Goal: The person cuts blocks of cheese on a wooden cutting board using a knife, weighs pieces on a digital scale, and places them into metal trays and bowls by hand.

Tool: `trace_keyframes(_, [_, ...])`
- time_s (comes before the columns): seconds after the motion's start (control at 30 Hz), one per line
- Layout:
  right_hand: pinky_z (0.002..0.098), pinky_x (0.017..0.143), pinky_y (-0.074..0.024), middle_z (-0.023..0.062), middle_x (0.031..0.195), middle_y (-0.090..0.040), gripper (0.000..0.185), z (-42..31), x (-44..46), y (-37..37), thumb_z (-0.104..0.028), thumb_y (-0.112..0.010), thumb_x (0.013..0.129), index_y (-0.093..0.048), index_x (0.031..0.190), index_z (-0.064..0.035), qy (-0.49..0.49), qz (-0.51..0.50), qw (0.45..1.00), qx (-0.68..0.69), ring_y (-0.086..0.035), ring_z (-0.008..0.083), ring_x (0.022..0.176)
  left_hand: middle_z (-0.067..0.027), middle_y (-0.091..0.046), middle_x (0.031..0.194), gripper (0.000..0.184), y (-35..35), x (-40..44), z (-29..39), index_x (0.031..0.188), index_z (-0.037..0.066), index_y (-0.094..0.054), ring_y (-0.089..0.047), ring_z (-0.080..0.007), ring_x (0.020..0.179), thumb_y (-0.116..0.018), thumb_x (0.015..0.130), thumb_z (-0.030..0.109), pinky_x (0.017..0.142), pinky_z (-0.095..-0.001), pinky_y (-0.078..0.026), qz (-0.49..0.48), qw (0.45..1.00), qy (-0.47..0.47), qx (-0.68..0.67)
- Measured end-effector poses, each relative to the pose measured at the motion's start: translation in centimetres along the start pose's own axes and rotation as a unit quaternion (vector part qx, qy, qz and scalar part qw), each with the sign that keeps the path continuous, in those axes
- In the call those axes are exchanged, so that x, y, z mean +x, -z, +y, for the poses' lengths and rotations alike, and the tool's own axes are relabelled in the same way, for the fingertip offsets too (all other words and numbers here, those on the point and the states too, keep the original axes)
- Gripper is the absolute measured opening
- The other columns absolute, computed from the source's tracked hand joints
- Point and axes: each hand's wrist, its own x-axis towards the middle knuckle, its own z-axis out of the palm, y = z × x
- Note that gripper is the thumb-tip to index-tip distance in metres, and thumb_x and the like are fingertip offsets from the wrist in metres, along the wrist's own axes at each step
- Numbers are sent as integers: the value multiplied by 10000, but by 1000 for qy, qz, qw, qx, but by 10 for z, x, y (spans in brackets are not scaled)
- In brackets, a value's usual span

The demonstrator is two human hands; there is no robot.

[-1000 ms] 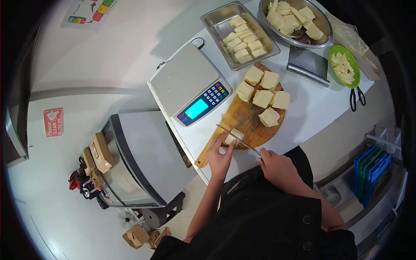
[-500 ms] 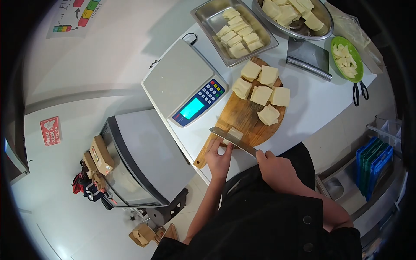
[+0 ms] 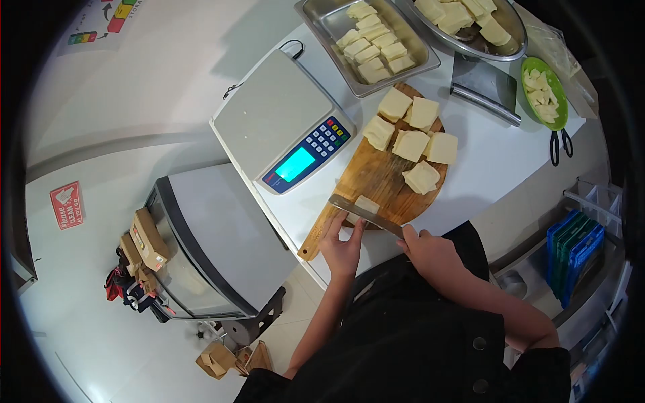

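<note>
My right hand (image 3: 433, 258) grips the handle of a knife (image 3: 376, 220). Its blade lies across a pale yellow block of butter (image 3: 366, 204) near the handle end of a round wooden cutting board (image 3: 376, 178). On the near side of the blade, the fingers and thumb of my left hand (image 3: 340, 250) are closed around the block, whose lower part is partly hidden by blade and fingers. Farther up the board sit several thick butter blocks (image 3: 410, 145), spaced in a loose group.
Left of the board stands a digital scale (image 3: 272, 114) with a lit display. Behind are a steel pan (image 3: 329, 40) of cut pieces and a steel bowl (image 3: 463, 47) of blocks. A bench scraper (image 3: 485, 104), a green bowl (image 3: 543, 94) and black-handled scissors (image 3: 555, 149) lie rightward.
The view has shifted slightly. Both hands, the knife and the butter block stay in nearly the same place on the board.
</note>
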Motion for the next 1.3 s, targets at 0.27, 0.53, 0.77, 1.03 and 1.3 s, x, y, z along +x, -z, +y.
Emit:
trace_keyframes(0.27, [470,540,-477,166,671,-580,231,1,8,-4,-281,-494,977,-459,939,-56,-13,4,1000,6,-607,367,624,-129,-668,927,327,1,4,3,1018,-20,-672,-638,-239,838,-799,752,121,764,-315,-491,-10,1000,-5,-9])
trace_keyframes(0.53, [484,599,-429,237,716,-589,279,-2,9,30,-277,-539,963,-442,971,-16,-43,-27,982,182,-576,451,690,-120,-668,925,351,6,6,1,1052,-4,-675,-625,-196,768,-797,761,148,741,-302,-491,-20,999,0,-46])
trace_keyframes(0.77, [517,590,-427,250,654,-565,274,-6,-1,43,-280,-537,962,-448,959,-20,-10,79,977,199,-572,459,681,-137,-629,981,547,10,6,19,1143,15,-621,-608,-273,874,-838,681,211,787,-356,-493,-27,994,-89,58])
trace_keyframes(1.03, [459,624,-466,195,754,-621,213,1,-11,51,-194,-628,892,-495,949,-37,23,169,985,42,-605,412,736,-131,-604,1039,553,8,18,24,1171,49,-590,-550,-331,972,-797,679,193,872,-397,-470,-13,990,-85,110])
trace_keyframes(1.3, [417,600,-480,114,768,-618,263,10,-6,88,-106,-699,710,-543,919,-68,199,237,947,-88,-612,343,705,-98,-641,1086,376,100,81,41,1103,40,-639,-604,-184,943,-774,791,202,768,-311,-492,-22,993,-65,-100])
